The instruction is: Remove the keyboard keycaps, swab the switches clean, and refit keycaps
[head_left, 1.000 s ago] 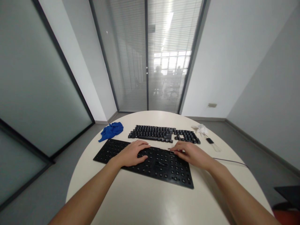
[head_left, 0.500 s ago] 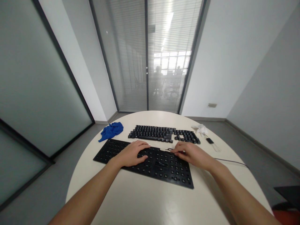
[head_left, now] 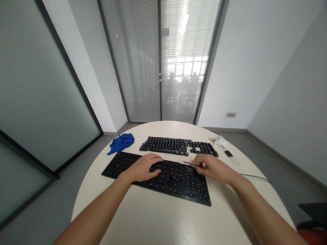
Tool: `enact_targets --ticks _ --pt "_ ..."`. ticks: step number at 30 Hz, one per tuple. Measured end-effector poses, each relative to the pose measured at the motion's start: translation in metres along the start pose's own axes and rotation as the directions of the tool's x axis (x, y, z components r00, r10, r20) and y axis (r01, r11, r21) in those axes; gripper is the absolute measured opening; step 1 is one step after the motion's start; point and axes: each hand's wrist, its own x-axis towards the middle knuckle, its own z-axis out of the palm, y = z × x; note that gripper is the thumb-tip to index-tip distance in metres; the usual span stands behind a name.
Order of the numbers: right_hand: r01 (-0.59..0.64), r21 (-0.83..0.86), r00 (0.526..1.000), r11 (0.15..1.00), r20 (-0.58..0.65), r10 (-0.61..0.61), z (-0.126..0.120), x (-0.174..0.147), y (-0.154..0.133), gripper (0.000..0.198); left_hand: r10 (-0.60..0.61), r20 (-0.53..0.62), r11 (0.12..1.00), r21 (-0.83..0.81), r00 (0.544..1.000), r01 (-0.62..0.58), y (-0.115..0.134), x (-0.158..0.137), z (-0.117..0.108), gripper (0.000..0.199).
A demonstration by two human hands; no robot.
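A black keyboard base point(head_left: 163, 182), stripped of its keycaps, lies at a slant on the table. My left hand point(head_left: 144, 166) rests flat on its upper left half, fingers spread and thumb pointing right. At the base's upper right edge, my right hand point(head_left: 208, 166) has its thumb and fingertips pinched together. Whatever it pinches is too small and too hidden to name. Removed black keycaps point(head_left: 166, 144) lie beyond the base, laid out in keyboard order. A second group of keycaps point(head_left: 204, 148) sits to their right.
A crumpled blue cloth point(head_left: 122, 141) lies at the table's left edge. On the right are a white crumpled tissue point(head_left: 219, 140) and a wire keycap puller point(head_left: 231, 156) with a black grip. A dark cable point(head_left: 255, 176) runs off the right edge of the round table point(head_left: 153, 217).
My right hand has shifted slightly right along the upper edge of the base, and the fingers have drawn back a little. The left hand stays where it was.
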Motion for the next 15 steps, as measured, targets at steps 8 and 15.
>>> enact_targets --ticks 8,15 --pt "-0.01 0.012 1.0 1.0 -0.023 0.01 -0.0002 -0.0018 0.0007 0.024 -0.005 0.008 1.0 -0.003 1.0 0.005 0.0011 0.0003 -0.0011 0.044" --pt "0.01 0.029 1.0 1.0 0.026 -0.011 -0.0005 0.0003 -0.0043 0.02 -0.005 0.005 1.0 -0.007 1.0 0.005 0.0013 0.0006 -0.0017 0.043"
